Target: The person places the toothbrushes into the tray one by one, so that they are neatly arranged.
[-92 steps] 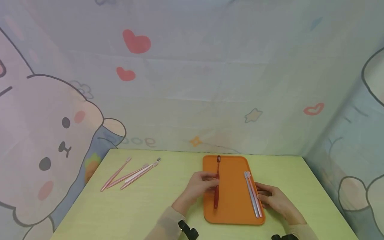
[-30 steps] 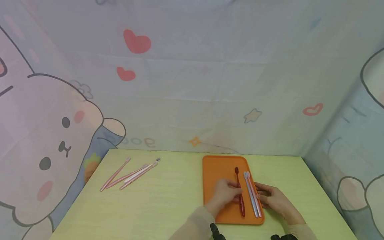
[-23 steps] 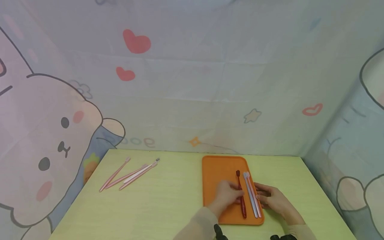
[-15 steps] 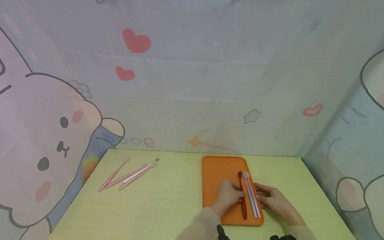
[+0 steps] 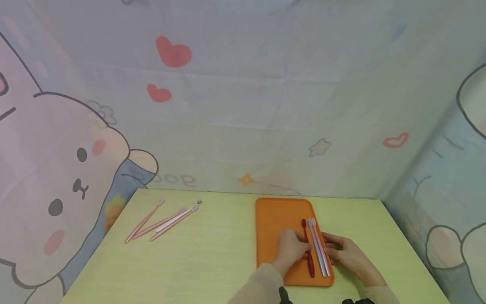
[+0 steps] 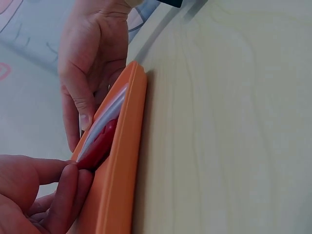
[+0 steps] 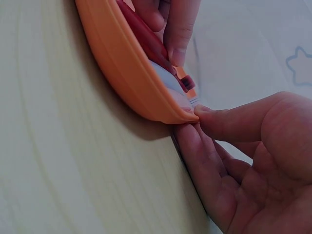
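Between the thumb and fingers of my left hand (image 5: 291, 249) is the handle of a dark red toothbrush (image 5: 310, 266), held low over the right half of an orange tray (image 5: 275, 215). Right beside it in the tray lie a light blue toothbrush (image 5: 317, 249) and a pink toothbrush (image 5: 322, 249), roughly parallel, heads toward the back wall. My right hand (image 5: 347, 255) pinches the tray's right rim, thumb on top and fingers beneath, as the right wrist view shows. In the left wrist view the red toothbrush (image 6: 100, 146) lies close against the light ones, near my left fingertips (image 6: 70, 170).
On the left of the pale yellow table (image 5: 212, 261) lie several toothbrushes, pink ones (image 5: 144, 221) and a white one (image 5: 171, 222), some overlapping. A printed cloth (image 5: 243, 105) stands behind the table and at both sides.
My left hand has carried the red toothbrush from the tray's left side rightward, up close to the light blue one. The right hand has stayed at the tray's right rim.
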The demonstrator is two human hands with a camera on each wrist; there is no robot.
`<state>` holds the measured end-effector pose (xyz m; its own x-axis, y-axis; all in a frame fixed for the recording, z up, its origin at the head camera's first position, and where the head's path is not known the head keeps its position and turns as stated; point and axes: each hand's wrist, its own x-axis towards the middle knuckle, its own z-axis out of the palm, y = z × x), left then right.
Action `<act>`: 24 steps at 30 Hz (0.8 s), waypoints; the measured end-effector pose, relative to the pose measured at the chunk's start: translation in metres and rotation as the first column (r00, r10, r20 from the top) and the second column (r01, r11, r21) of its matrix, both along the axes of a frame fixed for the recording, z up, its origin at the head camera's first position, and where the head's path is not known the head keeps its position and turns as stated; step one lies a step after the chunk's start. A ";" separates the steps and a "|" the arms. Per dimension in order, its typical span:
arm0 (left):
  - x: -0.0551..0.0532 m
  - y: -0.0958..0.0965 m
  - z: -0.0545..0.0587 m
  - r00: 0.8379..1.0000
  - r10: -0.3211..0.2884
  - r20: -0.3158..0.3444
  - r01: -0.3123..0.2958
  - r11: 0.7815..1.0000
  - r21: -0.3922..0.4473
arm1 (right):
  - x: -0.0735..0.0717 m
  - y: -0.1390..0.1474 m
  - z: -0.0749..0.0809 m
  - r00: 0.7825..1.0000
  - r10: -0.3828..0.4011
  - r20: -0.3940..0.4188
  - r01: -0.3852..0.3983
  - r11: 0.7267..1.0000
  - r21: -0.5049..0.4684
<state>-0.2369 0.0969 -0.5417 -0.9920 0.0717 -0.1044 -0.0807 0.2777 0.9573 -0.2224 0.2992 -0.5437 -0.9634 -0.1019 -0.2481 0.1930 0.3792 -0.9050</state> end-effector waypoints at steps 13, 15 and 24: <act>0.002 0.001 0.002 1.000 0.008 -0.004 -0.008 1.000 -0.012 | 0.000 -0.001 -0.002 1.000 -0.005 -0.007 0.005 1.000 0.005; 0.002 0.001 0.002 1.000 0.009 -0.006 -0.009 1.000 -0.022 | 0.000 -0.001 -0.001 1.000 -0.011 -0.005 0.011 1.000 0.004; 0.003 -0.002 0.001 1.000 0.002 -0.014 -0.002 1.000 0.000 | 0.000 0.000 -0.002 1.000 0.000 -0.011 0.000 1.000 0.010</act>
